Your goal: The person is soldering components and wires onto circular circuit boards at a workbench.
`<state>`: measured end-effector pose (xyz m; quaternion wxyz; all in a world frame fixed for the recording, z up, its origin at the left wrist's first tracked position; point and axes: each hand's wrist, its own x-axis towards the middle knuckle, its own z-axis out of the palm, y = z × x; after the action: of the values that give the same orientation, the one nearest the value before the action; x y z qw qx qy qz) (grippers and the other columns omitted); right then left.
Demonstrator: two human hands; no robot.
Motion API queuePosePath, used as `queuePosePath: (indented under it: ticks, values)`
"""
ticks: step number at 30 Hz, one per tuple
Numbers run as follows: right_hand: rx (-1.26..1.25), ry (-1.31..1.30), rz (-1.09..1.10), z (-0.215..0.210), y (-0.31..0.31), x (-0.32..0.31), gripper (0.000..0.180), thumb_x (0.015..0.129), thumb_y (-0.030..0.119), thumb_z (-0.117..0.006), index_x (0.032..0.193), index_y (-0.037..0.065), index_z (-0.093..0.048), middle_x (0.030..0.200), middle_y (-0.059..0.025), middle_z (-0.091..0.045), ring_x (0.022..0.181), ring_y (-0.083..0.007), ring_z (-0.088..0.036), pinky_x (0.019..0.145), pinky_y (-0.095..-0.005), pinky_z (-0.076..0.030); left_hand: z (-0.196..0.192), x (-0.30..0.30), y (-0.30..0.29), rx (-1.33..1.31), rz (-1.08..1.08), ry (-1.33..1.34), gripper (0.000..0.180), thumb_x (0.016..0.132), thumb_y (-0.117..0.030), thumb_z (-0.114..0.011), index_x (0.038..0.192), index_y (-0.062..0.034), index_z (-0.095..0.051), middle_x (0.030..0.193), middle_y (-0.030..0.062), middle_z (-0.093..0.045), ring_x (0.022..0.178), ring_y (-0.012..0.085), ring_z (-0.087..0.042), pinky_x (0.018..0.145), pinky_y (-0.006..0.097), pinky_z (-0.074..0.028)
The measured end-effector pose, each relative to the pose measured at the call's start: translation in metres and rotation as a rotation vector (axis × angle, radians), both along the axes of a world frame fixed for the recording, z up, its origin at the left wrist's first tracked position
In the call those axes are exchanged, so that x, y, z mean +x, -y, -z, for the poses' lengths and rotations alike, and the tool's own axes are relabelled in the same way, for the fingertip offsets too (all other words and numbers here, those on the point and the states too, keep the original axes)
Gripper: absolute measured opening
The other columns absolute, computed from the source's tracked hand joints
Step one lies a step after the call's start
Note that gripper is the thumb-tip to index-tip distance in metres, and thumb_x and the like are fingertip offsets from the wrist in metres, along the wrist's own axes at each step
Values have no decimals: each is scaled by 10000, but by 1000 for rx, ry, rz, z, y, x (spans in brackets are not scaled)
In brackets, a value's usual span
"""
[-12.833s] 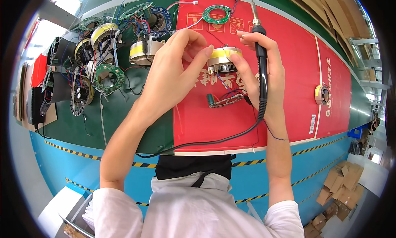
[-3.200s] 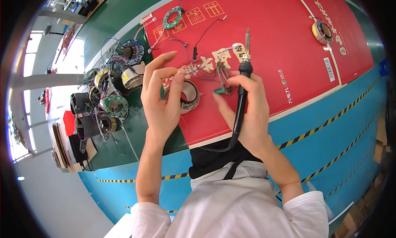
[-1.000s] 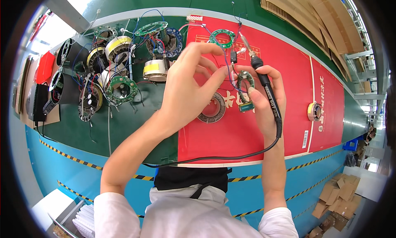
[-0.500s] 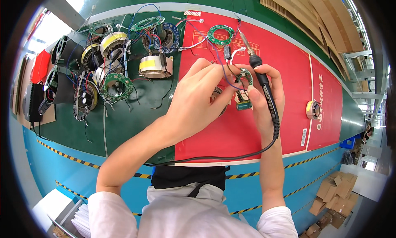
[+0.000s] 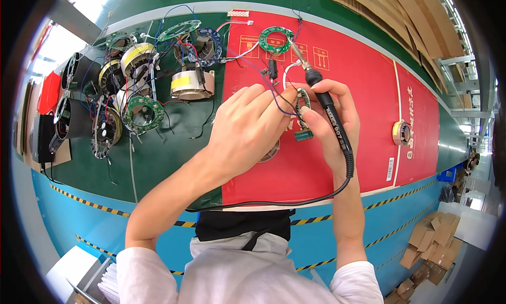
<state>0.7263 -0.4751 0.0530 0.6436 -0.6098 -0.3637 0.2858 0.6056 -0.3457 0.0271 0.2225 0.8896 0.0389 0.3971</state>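
My right hand [image 5: 340,117] grips a soldering iron [image 5: 328,106] with a black handle, its metal tip pointing away toward a green ring-shaped circuit board [image 5: 275,40]. The thumb and fingers of that hand also hold a small circuit board [image 5: 302,99] on edge, with a dark green capacitor [image 5: 303,136] at its lower end. My left hand [image 5: 240,130] is closed beside it, pinching thin wires [image 5: 275,95] near the small board; its fingertips are partly hidden. Beneath the left hand, a round motor part [image 5: 271,153] shows only in part.
Motor stators [image 5: 192,85] with yellow tape, ring boards [image 5: 143,114] and tangled wires crowd the green table [image 5: 174,161] at left. A small coil part [image 5: 401,132] lies right on the red sheet [image 5: 363,146]. The iron's black cable [image 5: 274,203] runs along the front edge.
The soldering iron has shifted slightly left and nearer, its tip now by the ring board's right rim. The small board has turned more edge-on; the ring board sits slightly farther left in view.
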Motion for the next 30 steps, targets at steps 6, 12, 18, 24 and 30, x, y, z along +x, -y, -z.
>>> queuePosePath:
  ticks: [6,12,18,24,30]
  values:
    - [15,16,17,5,0,3,357,850,34,-722,1150,28,-528,1127,-143,-669,1024,-177,-657,823,-272,-567,-7,-3,-1,47,12,-70,411,696,0,-731,1099,3,-653,734,55,-587,638,217,-558,590,336,-473]
    - [6,-21,-11,5,-3,1,353,849,39,-724,1145,23,-531,1115,-136,-667,1039,-178,-658,835,-284,-573,-7,-8,-4,90,26,-101,414,693,-5,-741,1098,4,-653,727,51,-585,619,205,-557,563,330,-466]
    - [43,-24,-34,1,0,4,371,846,35,-724,1156,12,-522,1127,-156,-642,1051,-204,-662,882,-319,-590,-9,-6,0,87,28,-78,419,692,-9,-751,1098,5,-649,737,45,-601,595,197,-550,541,325,-458]
    - [32,-42,-52,1,-2,5,390,837,9,-719,1168,6,-514,1126,-162,-638,1064,-223,-662,877,-342,-603,-9,-8,-7,72,80,-84,428,691,-16,-763,1104,3,-652,729,38,-615,573,191,-546,530,322,-452]
    - [40,-2,-56,1,1,6,389,824,-9,-725,1150,10,-515,1129,-166,-636,1069,-226,-662,863,-328,-608,-9,-7,-1,50,97,-64,417,723,-57,-732,1111,34,-612,600,34,-491,548,196,-546,499,335,-437]
